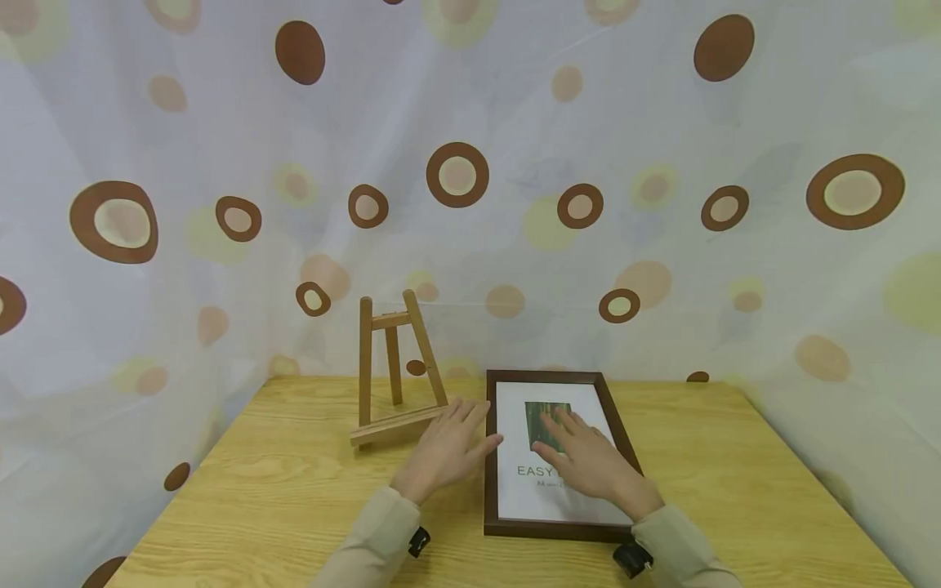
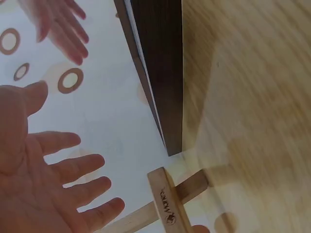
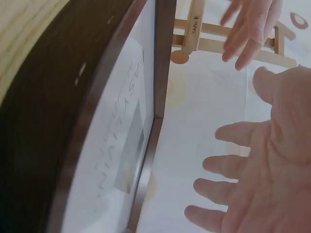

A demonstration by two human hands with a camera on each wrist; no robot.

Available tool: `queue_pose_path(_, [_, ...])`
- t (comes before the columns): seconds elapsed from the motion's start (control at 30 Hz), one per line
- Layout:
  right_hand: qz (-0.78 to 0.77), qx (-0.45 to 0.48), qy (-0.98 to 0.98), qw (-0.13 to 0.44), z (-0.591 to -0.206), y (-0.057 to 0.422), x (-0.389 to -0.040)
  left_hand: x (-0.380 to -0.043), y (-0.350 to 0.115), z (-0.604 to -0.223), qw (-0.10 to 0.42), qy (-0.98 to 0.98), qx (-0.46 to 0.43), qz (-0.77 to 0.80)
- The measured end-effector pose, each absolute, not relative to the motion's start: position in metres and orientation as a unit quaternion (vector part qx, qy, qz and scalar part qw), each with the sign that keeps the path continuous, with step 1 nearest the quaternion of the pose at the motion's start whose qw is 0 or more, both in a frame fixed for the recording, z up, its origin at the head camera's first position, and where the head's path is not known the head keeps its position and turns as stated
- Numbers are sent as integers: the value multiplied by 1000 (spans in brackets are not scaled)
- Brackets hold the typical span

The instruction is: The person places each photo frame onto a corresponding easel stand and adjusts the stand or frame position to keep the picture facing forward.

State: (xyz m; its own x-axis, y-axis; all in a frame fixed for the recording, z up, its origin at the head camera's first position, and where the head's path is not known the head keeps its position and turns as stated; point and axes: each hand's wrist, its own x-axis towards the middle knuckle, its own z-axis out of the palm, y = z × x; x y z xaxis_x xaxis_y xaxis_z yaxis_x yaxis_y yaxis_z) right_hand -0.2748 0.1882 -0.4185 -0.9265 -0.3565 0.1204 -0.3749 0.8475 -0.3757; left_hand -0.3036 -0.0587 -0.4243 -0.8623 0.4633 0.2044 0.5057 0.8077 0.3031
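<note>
A dark brown picture frame lies flat on the wooden table, its white sheet printed with a green picture and the word EASY. Over the sheet hovers my right hand, fingers spread and holding nothing; it covers part of the print. My left hand is stretched out between the frame and a small wooden easel, also holding nothing. The easel stands upright, and the hand hides the right end of its ledge. In the left wrist view, the fingers are straight and apart. The right wrist view shows the right palm beside the frame.
The light wooden table reaches back to a white curtain with brown and beige dots. A dark band with a small device sits at the right wrist, and another device at the left.
</note>
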Motion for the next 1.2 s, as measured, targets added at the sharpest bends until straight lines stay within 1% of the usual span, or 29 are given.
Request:
queue_pose_path(0.1, [235,199,-951,24,-421,190,-277,-303,-57,-427,61,-941,-245,-227])
queue_pose_path(0.2, [270,197,-942,10,-422,191,-278,-301,-56,-429,46,-928,-229,-290])
queue_pose_path(0.37, [322,165,-932,-11,-422,195,-279,-300,-55,-433,25,-906,-223,-359])
queue_pose_path(0.63, [350,121,-929,-2,-425,208,-281,-300,-53,-441,5,-883,-202,-423])
queue_pose_path(0.8, [392,96,-914,-28,-427,219,-282,-302,-53,-447,-7,-866,-188,-463])
queue_pose_path(1.03, [475,75,-872,-89,-430,234,-284,-304,-53,-456,-53,-833,-160,-527])
queue_pose_path(1.2, [522,55,-845,-101,-435,246,-287,-306,-51,-457,-64,-799,-141,-582])
